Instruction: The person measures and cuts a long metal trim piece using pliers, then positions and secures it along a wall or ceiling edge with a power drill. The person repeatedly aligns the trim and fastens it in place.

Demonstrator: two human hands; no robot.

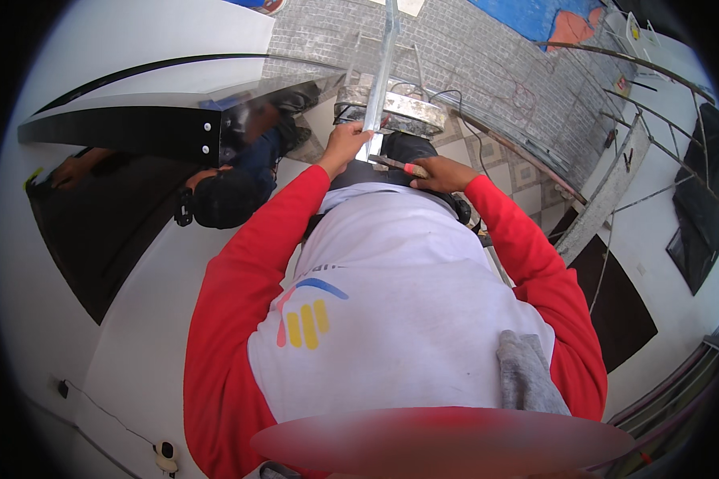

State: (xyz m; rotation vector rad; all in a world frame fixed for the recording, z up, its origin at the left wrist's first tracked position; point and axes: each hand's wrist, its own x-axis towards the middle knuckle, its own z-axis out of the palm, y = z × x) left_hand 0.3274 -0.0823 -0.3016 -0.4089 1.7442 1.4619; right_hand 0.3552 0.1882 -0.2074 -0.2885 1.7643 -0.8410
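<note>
1. At far left, a dark panel (96,247) is standing against the pale wall, and 1 bare arm is showing over its upper part; whether that is a reflection, I can't tell.
2. Just right of it, a long black board (120,130) is jutting across, with 2 bright round fixings showing near its end, probably for holding it to something.
3. Below that end, a co-worker in a black cap (224,199) is staying close to the board; what their hands are doing is hidden from me.
4. Near the middle, the person's left hand (347,149) is closing its fingers around the near end of a long metal strip (382,76), apparently for steadying it. The strip is running away from the body, over a worn, whitish bench (415,117); the bench may be bearing some weight, but I can't tell whether they are touching.
5. Just right, the right hand (442,174) is wrapping around the handle of a red-handled tool (390,163). The tool's dark tip is pointing left, lying at the strip's near end, so the 2 hands are working close together, likely for better control. Whether the tip is biting the metal, I can't tell.
6. Farther right, a grey plank (611,188) is slanting among thin bars, and a black sheet (699,199) is hanging beyond.
</note>
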